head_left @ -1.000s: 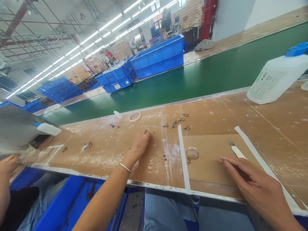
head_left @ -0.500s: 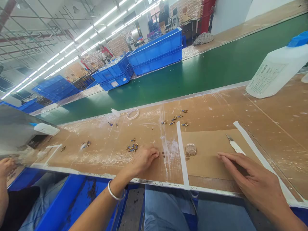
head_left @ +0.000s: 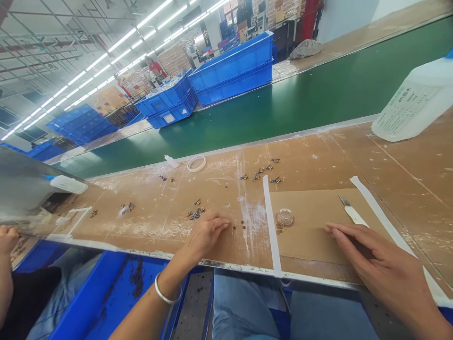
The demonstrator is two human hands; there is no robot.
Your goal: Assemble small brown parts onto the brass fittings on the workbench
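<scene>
My left hand [head_left: 207,236] rests low over the tabletop, its fingers curled and pressed together; whatever may be in them is hidden. Just right of its fingertips lie several small dark discs [head_left: 243,222]. Behind that hand is a cluster of small blue-and-gold metal pieces [head_left: 196,213]. My right hand [head_left: 380,267] hovers at the right of the cardboard sheet [head_left: 311,245], thumb and forefinger close together at the tips. Anything between them is too small to make out. A small clear round dish [head_left: 285,217] sits on the sheet, and a white-handled craft knife [head_left: 355,216] lies beyond my right hand.
More blue-and-gold pieces [head_left: 260,173] lie farther back, near a tape roll [head_left: 197,163] and a small white bottle [head_left: 171,161]. A large white jug [head_left: 412,104] stands right. Beyond runs a green conveyor [head_left: 226,123] with blue crates [head_left: 233,71] behind. Another person's hand [head_left: 7,240] is far left.
My left hand has drawn slightly left, and another dark disc now shows by its fingertips. My right hand keeps nearly the same pose. The view has shifted a little.
</scene>
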